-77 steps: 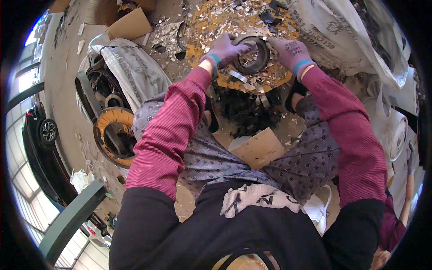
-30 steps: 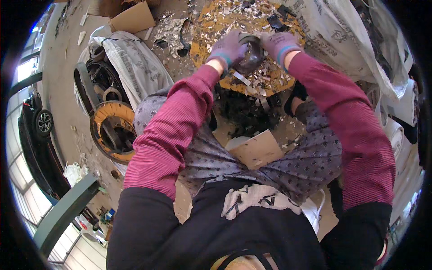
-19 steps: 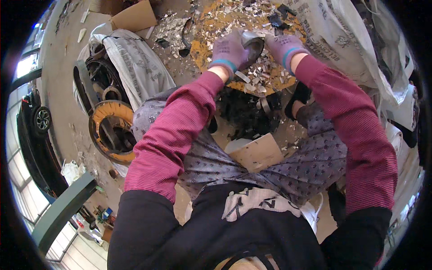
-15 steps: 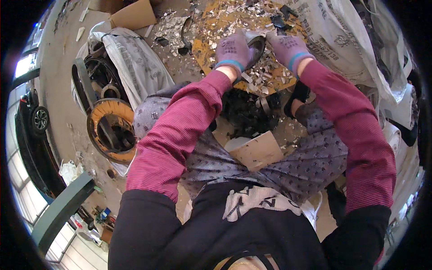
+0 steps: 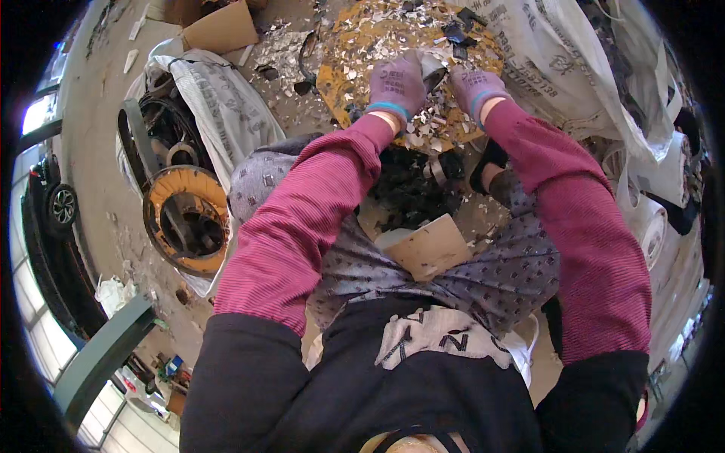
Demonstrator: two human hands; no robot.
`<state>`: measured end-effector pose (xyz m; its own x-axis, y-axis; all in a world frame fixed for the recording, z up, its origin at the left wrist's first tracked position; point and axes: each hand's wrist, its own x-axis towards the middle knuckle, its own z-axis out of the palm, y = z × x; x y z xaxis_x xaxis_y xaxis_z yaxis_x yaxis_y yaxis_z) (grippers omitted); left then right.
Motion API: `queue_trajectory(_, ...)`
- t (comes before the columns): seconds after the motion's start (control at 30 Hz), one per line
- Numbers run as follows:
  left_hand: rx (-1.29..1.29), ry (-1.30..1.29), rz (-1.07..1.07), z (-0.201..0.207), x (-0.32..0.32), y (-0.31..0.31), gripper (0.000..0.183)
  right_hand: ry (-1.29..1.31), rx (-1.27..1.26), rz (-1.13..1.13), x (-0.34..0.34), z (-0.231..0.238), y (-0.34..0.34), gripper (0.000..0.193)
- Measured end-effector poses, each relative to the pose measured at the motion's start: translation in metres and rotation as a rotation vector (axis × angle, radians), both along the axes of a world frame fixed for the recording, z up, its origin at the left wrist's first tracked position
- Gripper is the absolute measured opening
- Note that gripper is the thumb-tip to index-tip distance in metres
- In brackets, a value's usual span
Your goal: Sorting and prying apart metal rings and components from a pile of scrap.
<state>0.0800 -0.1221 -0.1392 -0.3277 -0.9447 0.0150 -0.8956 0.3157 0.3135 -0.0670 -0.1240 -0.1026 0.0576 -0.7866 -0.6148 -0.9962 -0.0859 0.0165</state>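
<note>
Gloved in light purple, my left hand (image 5: 398,81) is closed round a curved piece (image 5: 433,69), dark with a silvery grey face. My right hand (image 5: 474,84), in a matching glove, is just to the right of that piece. Its fingers are curled together, and whatever they hold is hidden. Both hands are over a worn yellow-orange board (image 5: 337,83) strewn with white and silver flakes. Black scraps (image 5: 458,34) lie on the board's far right part. A heap of black pieces (image 5: 411,185) sits between the board and my legs.
A tan cardboard piece (image 5: 430,249) lies between my legs. To the left, a white sack (image 5: 226,98) holds dark round parts beside an orange ring (image 5: 158,226). Large white sacks (image 5: 559,60) stand on the right. A cardboard box (image 5: 220,29) is at the far left.
The curved piece has turned and stays with my left hand. My right hand has moved slightly left and nearer, its fingers now curled. The whole view has shifted a little.
</note>
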Motion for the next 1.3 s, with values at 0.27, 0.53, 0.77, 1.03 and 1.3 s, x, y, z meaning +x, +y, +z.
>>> queue_trajectory(0.27, 0.061, 0.137, 0.091, 0.005, 0.006, -0.002, 0.05, -0.176, -0.095, 0.098, -0.019, -0.043, -0.006, 0.028)
queue_trajectory(0.53, 0.08, 0.124, 0.16, 0.002, 0.012, -0.003, 0.045, -0.13, -0.162, 0.223, -0.018, -0.008, -0.005, 0.031)
queue_trajectory(0.77, 0.074, 0.003, 0.001, 0.0, -0.006, -0.001, 0.033, 0.112, -0.015, 0.186, -0.012, -0.007, -0.01, 0.03)
queue_trajectory(1.03, -0.002, 0.024, -0.064, -0.004, -0.003, 0.002, 0.034, -0.072, 0.094, 0.146, -0.02, -0.021, -0.014, 0.033)
queue_trajectory(1.3, 0.043, 0.283, 0.158, -0.006, 0.004, 0.0, 0.042, -0.449, 0.092, -0.072, -0.02, -0.078, -0.002, 0.027)
